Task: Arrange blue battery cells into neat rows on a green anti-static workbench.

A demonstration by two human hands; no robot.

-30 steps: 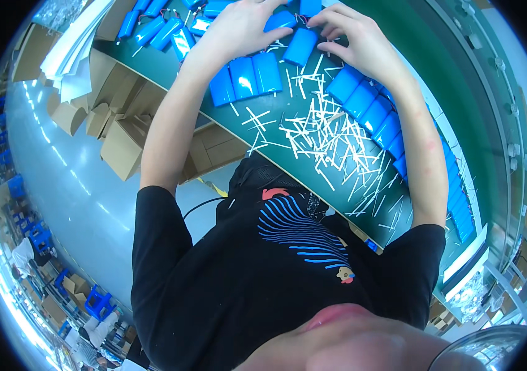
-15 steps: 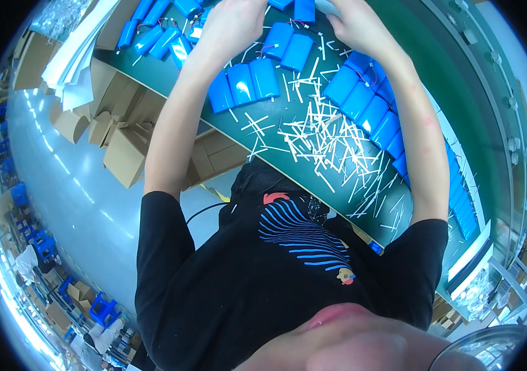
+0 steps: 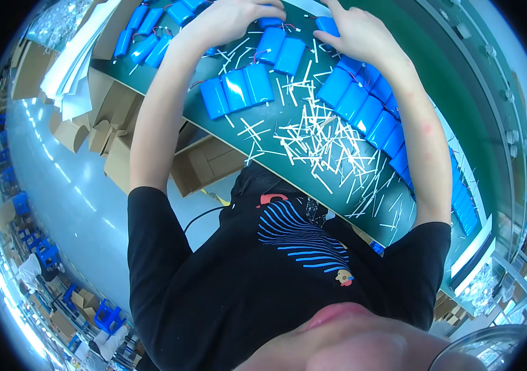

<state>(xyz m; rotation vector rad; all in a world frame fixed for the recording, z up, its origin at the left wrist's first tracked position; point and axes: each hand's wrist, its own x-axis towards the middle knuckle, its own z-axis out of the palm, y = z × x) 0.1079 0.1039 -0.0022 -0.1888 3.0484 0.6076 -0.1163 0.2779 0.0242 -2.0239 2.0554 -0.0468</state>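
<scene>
My left hand [image 3: 229, 23] reaches to the top edge of the picture. Its bent fingers rest over a blue battery pack [image 3: 270, 23] and appear to grip it; the thumb is hidden. Opposite, my right hand [image 3: 362, 32] has thumb and forefinger on either side of another blue battery pack [image 3: 327, 26], with a short wire and white connector beside it. Two more packs [image 3: 289, 57] lie just below my left fingers. Nearer to me, a row of three packs [image 3: 237, 88] lies flat.
Thin white strips [image 3: 322, 139] lie heaped on the green table [image 3: 238, 133]. A long row of blue packs [image 3: 368, 114] runs beneath my right forearm. More packs [image 3: 146, 48] lie at far left. Cardboard boxes [image 3: 204, 164] and white sheets [image 3: 74, 68] are by the table's left edge.
My left hand has shifted slightly left. The pack near its fingers sits a little closer to me, and another pack now shows between my right thumb and forefinger. The view has shifted slightly.
</scene>
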